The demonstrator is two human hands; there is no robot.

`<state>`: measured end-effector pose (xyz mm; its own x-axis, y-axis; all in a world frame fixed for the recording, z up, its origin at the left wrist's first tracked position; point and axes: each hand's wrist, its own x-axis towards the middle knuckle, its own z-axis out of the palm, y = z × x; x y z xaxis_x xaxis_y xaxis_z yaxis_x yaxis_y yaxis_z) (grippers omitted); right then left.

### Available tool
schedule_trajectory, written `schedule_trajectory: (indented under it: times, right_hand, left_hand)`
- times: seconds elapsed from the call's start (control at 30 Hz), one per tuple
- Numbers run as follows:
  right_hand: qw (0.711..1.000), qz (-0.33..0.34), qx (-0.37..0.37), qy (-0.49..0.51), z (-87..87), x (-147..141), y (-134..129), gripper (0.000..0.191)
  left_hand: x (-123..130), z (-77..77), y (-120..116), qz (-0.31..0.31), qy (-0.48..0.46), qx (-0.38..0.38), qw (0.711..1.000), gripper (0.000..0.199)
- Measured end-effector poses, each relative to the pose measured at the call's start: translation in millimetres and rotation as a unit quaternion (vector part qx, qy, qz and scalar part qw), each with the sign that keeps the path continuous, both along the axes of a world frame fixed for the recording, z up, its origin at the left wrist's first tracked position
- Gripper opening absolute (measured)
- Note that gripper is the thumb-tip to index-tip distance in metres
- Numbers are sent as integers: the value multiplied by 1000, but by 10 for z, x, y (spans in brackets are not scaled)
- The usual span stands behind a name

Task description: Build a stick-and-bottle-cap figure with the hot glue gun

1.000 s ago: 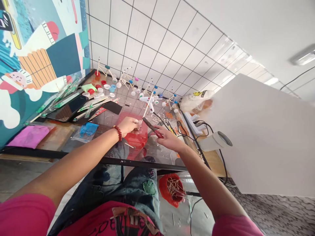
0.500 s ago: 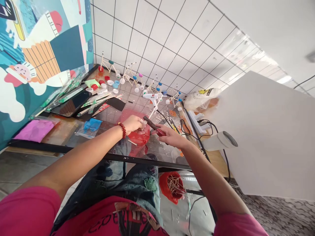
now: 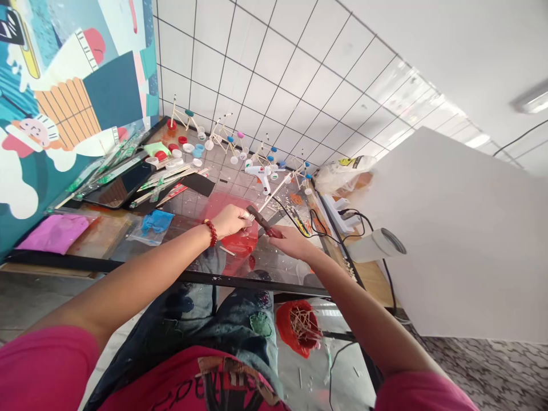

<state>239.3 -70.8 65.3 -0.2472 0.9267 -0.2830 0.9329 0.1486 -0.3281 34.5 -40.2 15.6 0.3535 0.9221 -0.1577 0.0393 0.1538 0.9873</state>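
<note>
My left hand (image 3: 232,220) is closed over the red plastic sheet (image 3: 240,244), pinching a pale thin stick (image 3: 274,193) whose long end points away toward the wall. In my right hand (image 3: 291,242) is a pair of pliers (image 3: 259,218) with dark jaws and red handles. Those jaws lie right at the left fingertips, across the near part of the stick. Whether they are closed on it I cannot make out. A short cut piece of stick (image 3: 227,250) rests on the red sheet below my left hand.
Beyond my hands lies a white glue gun (image 3: 262,176), its cord running right. Several stick-and-cap models (image 3: 234,149) line the wall. Packaged sticks and a black tablet (image 3: 115,185) are at left, with pink (image 3: 53,233) and blue packets. A red bag of sticks (image 3: 299,328) sits below.
The view has shifted slightly. The pliers stay at the left fingertips, and my right hand has closed further around the handles.
</note>
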Motion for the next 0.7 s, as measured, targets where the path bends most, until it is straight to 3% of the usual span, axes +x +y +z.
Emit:
schedule_trajectory:
  times: [0.2,0.4,0.53,0.7]
  right_hand:
    - [997,27,17,-69,-15,-41,-9,17]
    - [996,27,19,-85,-13,-102,56,18]
    - [999,17,-5,-40,25,-173,101,10]
    - [995,-16,-89,42,72,-337,134,11]
  left_hand:
    - [12,-38,0,-7,2,36,999,26]
    - [58,9,-63,-4,2,17,1000,30]
    - [91,63,-77,28,2,-4,1000,30]
    - [-15,180,-49,48,9,-42,998,35]
